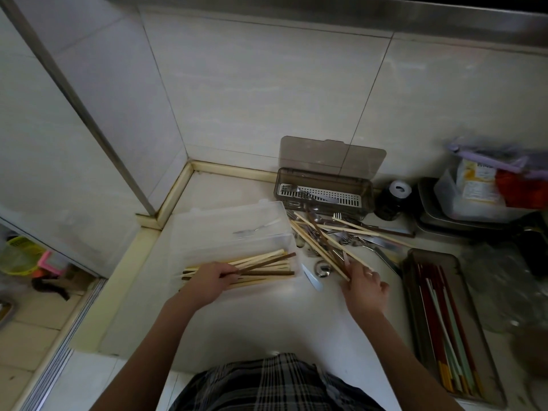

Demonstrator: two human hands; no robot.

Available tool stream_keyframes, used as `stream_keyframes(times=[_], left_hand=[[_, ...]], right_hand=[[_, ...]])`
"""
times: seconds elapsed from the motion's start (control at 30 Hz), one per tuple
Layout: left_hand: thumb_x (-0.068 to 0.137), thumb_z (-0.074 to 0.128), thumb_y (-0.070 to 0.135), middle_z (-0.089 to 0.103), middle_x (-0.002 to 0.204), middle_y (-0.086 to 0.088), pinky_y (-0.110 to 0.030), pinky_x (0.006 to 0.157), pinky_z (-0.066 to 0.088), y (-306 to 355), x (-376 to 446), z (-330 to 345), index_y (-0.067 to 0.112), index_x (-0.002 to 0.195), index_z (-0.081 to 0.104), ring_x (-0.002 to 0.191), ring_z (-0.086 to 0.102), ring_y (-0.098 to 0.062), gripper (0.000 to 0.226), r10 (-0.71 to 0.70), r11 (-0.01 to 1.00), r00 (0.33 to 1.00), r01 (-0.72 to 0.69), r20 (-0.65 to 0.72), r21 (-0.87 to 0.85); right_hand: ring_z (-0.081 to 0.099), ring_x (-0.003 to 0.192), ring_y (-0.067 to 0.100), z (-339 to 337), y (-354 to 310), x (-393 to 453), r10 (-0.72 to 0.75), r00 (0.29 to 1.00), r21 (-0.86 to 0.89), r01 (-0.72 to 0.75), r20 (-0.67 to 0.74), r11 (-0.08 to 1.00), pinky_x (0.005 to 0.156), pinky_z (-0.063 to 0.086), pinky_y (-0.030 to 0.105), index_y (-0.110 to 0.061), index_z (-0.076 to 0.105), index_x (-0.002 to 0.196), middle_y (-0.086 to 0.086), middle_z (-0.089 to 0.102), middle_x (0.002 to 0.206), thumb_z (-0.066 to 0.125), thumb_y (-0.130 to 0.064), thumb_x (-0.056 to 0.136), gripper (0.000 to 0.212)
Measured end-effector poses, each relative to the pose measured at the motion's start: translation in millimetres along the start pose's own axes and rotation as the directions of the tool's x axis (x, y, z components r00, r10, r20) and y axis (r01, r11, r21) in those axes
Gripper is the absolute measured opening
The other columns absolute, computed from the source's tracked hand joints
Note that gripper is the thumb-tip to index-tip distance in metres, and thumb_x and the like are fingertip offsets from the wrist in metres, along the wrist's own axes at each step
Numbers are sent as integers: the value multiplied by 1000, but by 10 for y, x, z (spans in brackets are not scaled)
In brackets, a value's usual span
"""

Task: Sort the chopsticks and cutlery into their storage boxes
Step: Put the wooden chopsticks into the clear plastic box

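White counter (255,315) in a tiled corner, dim light. Landmark: clear plastic box (207,229), lying open at the left of the counter near the corner

- In the clear plastic box, along its near side: a bundle of pale and dark wooden chopsticks (267,269) lying lengthwise. One metal utensil (252,229) lies farther back in the same box
- Left hand (212,278) over the box's near edge, fingers curled round a dark brown chopstick (267,262) whose far end tilts up over the bundle
- Right of the box: loose heap of chopsticks and cutlery (335,235) on the counter, forks, spoons and sticks crossed over each other
- Right hand (366,287) right of the box at the near edge of the heap, fingers bent, pinching the near ends of pale chopsticks (323,253) that slant back into the heap. Ring on one finger
- Behind the heap, against the wall: smoky box with slotted insert (323,192), lid upright, a few metal pieces inside
- Far right of the clear box: long grey tray (415,307) holding red, green and yellow-tipped chopsticks (441,327)
- Small white utensil (312,280) on the counter just right of the clear box's near corner
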State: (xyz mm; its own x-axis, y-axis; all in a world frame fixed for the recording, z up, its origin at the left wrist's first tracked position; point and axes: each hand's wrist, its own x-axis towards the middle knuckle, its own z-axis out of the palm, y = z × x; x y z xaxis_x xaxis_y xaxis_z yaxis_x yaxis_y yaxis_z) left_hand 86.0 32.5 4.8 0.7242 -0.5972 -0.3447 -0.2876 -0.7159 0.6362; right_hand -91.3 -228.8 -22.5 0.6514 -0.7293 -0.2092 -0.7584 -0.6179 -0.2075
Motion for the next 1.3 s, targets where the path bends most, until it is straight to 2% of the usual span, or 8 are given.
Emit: stream_keyframes(times=[0.2,0.3,0.47,0.77,0.87,1.03,1.2,1.3], left_hand=[[89,60,19,65,116,-3,-18,81,35,-114,44,-81,19,116,66,104,57,-16,27,-24,995,996,17,83,94],[89,60,18,59,124,-6,-20,92,34,-105,79,-89,14,122,61,114,53,-20,32,-23,984,991,-1,131,178],[91,57,23,58,116,-8,-24,86,37,-70,121,-135,21,120,62,108,53,-23,30,-1,933,982,-67,190,353],[92,52,29,52,99,2,-27,74,41,-7,79,-172,43,123,55,99,54,-19,34,82,873,995,-46,-53,485],[91,54,29,57,98,2,-28,76,45,-3,102,-212,38,116,61,98,56,-18,28,61,847,998,-50,-5,529],[89,58,27,57,115,-1,-28,88,42,-91,123,-199,30,125,57,108,52,-19,36,87,863,995,-96,41,496],[89,60,20,62,106,-1,-28,88,45,-73,121,-139,24,111,69,99,56,-17,24,73,940,994,-95,80,327],[89,58,13,66,98,-3,-30,81,49,-7,88,-135,16,100,72,92,60,-20,18,194,948,970,-147,-145,284]], right_hand=[[44,122,28,22,45,-6,74,997,-6,-74,9,997,100,33,45,-17,41,125,8,55,127,36,-16,97,29],[51,109,32,21,57,-7,110,991,150,-98,-76,984,92,37,45,-12,42,107,13,60,114,39,-7,93,15],[54,91,33,-95,-48,-62,83,975,400,7,-206,916,83,43,46,-11,41,93,10,61,93,41,-18,97,8],[48,75,26,-248,-296,-45,-16,953,433,153,-303,889,77,36,40,-14,38,89,1,49,78,46,-4,94,13],[50,77,25,-274,-348,-48,-22,953,439,160,-302,884,79,40,43,-14,40,91,0,50,79,46,-6,94,11],[50,74,25,-305,-381,-63,-34,946,451,185,-322,873,77,45,47,-11,42,92,-2,47,75,47,-7,94,7],[53,76,26,-278,-436,-59,-34,957,483,177,-289,857,75,49,50,-18,40,91,-3,49,77,48,-9,94,13],[54,77,24,-283,-493,-81,-105,961,477,220,-256,851,73,49,48,-20,41,90,-5,48,76,48,-9,94,13]])
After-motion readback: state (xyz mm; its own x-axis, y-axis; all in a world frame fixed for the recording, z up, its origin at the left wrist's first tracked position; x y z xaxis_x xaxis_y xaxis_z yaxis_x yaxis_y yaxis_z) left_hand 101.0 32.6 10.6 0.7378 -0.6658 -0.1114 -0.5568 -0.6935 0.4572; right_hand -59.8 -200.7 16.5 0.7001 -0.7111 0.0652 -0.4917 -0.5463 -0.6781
